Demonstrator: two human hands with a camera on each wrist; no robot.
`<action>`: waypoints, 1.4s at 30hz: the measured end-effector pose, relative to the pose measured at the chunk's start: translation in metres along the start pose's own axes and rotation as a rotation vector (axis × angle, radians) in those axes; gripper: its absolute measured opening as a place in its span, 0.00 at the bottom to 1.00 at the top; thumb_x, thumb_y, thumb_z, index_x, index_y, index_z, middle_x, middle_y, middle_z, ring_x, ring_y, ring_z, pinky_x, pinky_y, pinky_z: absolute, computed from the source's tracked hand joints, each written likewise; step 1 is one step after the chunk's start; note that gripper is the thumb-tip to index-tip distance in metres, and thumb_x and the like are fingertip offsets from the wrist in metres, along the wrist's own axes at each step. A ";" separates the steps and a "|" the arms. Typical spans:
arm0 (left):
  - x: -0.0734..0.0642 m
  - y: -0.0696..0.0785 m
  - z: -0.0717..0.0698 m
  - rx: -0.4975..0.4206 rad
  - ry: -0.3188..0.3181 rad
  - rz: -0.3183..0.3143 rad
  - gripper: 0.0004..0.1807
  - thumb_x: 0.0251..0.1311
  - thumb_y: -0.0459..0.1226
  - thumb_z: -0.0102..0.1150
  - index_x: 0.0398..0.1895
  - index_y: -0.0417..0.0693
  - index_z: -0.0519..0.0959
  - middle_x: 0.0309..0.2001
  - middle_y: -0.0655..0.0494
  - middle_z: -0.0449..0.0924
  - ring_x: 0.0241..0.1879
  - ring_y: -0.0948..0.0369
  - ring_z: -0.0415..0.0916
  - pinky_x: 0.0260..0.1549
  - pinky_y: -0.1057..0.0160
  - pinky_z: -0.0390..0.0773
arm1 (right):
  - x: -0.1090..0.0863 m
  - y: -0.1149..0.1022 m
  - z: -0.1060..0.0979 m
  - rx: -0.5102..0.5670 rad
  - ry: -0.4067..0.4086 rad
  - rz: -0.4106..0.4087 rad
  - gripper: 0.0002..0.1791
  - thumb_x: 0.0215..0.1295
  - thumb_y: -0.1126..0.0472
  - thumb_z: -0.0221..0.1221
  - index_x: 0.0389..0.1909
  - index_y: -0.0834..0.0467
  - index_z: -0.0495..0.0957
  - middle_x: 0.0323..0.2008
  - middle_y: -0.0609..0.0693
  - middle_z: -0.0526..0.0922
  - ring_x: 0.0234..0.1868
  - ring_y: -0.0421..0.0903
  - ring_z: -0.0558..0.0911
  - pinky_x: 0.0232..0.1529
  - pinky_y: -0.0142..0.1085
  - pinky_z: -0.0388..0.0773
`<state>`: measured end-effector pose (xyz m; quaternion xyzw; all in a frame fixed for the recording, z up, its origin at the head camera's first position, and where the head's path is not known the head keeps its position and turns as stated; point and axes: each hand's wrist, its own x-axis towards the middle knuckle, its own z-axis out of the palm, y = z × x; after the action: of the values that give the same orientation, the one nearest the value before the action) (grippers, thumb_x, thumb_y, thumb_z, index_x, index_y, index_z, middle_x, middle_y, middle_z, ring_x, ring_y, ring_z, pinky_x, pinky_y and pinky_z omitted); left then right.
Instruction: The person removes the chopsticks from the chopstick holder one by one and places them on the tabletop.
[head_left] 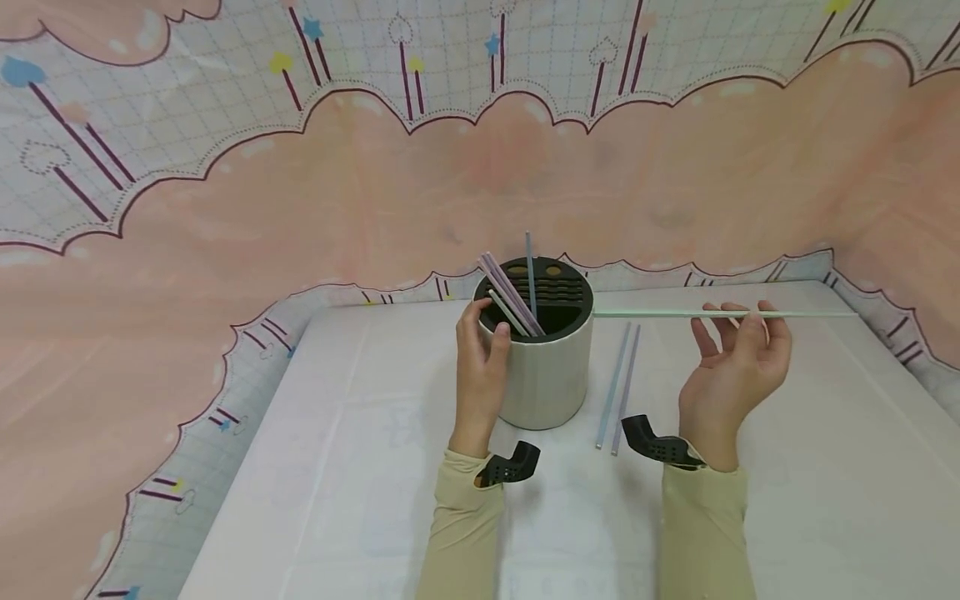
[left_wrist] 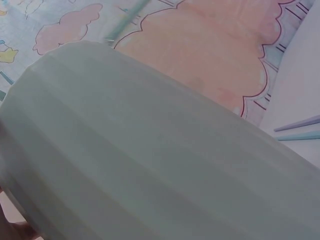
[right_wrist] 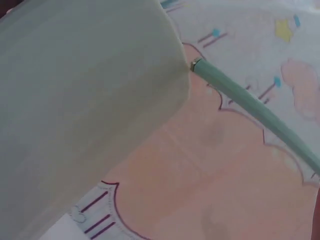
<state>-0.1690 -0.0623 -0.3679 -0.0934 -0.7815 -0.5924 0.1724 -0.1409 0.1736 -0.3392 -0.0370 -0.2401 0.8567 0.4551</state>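
A round, pale grey-green holder (head_left: 546, 383) with a black divided top stands on the white table. My left hand (head_left: 480, 375) grips its left side, thumb and fingers at the rim. Several thin lilac sticks (head_left: 510, 287), a pale green one and an upright blue one (head_left: 531, 275) lean inside it. To the right, my right hand (head_left: 731, 375) pinches a long, thin pale green stick (head_left: 652, 314) between thumb and fingers. That stick lies level, its left end (right_wrist: 196, 65) right at the holder's upper edge in the right wrist view.
A light blue stick (head_left: 613, 387) and a lilac stick (head_left: 627, 387) lie side by side on the table, just right of the holder. The white tabletop (head_left: 360, 467) reaches back to a peach cloth (head_left: 420, 200) with a printed cloud edge.
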 end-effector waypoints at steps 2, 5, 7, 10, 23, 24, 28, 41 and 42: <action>0.000 0.002 -0.001 -0.002 0.000 -0.004 0.24 0.63 0.47 0.45 0.62 0.58 0.58 0.64 0.57 0.52 0.57 0.58 0.56 0.54 0.49 0.61 | 0.004 0.002 -0.009 0.008 0.038 0.039 0.17 0.56 0.66 0.59 0.44 0.67 0.67 0.31 0.64 0.73 0.30 0.58 0.78 0.27 0.42 0.78; -0.003 0.014 -0.003 -0.008 -0.002 -0.015 0.24 0.63 0.43 0.45 0.62 0.53 0.58 0.64 0.54 0.52 0.57 0.56 0.56 0.54 0.49 0.60 | 0.009 0.005 -0.022 -0.019 0.035 0.105 0.16 0.56 0.67 0.58 0.45 0.67 0.67 0.31 0.63 0.73 0.30 0.58 0.78 0.27 0.41 0.78; -0.005 0.025 -0.004 -0.015 0.000 -0.015 0.24 0.63 0.41 0.45 0.61 0.50 0.58 0.64 0.51 0.52 0.58 0.55 0.55 0.55 0.48 0.59 | 0.012 0.007 -0.029 -0.105 -0.007 0.175 0.16 0.57 0.67 0.57 0.46 0.68 0.68 0.31 0.63 0.74 0.31 0.57 0.79 0.27 0.41 0.78; -0.008 0.038 -0.007 -0.023 0.000 -0.015 0.24 0.63 0.41 0.44 0.61 0.47 0.58 0.64 0.49 0.51 0.60 0.55 0.54 0.56 0.47 0.57 | 0.021 0.016 -0.049 -0.370 -0.116 0.285 0.18 0.58 0.63 0.57 0.49 0.64 0.71 0.36 0.62 0.76 0.35 0.55 0.79 0.30 0.39 0.78; -0.006 0.039 -0.002 -0.027 0.014 -0.011 0.24 0.63 0.40 0.45 0.61 0.45 0.58 0.64 0.48 0.52 0.62 0.56 0.52 0.57 0.48 0.56 | 0.033 0.049 -0.101 -1.133 -0.370 0.499 0.24 0.64 0.53 0.50 0.55 0.65 0.69 0.30 0.47 0.80 0.30 0.38 0.80 0.28 0.31 0.77; -0.006 0.039 -0.002 -0.026 0.015 -0.012 0.24 0.63 0.40 0.44 0.61 0.45 0.58 0.64 0.49 0.52 0.62 0.56 0.52 0.57 0.48 0.56 | 0.032 0.048 -0.099 -1.165 -0.390 0.515 0.23 0.65 0.55 0.49 0.55 0.65 0.69 0.29 0.47 0.79 0.28 0.38 0.79 0.27 0.31 0.77; -0.004 0.039 -0.001 -0.019 0.020 -0.012 0.23 0.63 0.41 0.44 0.61 0.47 0.58 0.64 0.50 0.52 0.62 0.56 0.52 0.57 0.48 0.56 | 0.032 0.047 -0.099 -1.249 -0.457 0.570 0.22 0.67 0.58 0.46 0.58 0.65 0.66 0.32 0.51 0.79 0.25 0.37 0.79 0.27 0.31 0.77; 0.004 0.003 0.005 -0.007 0.019 -0.005 0.25 0.62 0.42 0.46 0.62 0.51 0.58 0.65 0.53 0.51 0.56 0.56 0.56 0.54 0.49 0.60 | 0.027 0.062 -0.100 -1.651 -0.661 0.408 0.30 0.60 0.59 0.52 0.62 0.64 0.58 0.46 0.62 0.74 0.44 0.55 0.72 0.46 0.46 0.65; 0.005 0.001 0.005 -0.007 0.020 -0.001 0.25 0.62 0.43 0.46 0.62 0.53 0.58 0.65 0.54 0.51 0.56 0.56 0.56 0.53 0.49 0.61 | 0.027 0.062 -0.100 -1.665 -0.664 0.388 0.30 0.60 0.59 0.52 0.62 0.64 0.59 0.46 0.62 0.74 0.47 0.56 0.70 0.48 0.48 0.63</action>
<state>-0.1738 -0.0575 -0.3668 -0.0879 -0.7777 -0.5959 0.1797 -0.1760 0.2034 -0.4506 -0.1447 -0.8879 0.4350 0.0373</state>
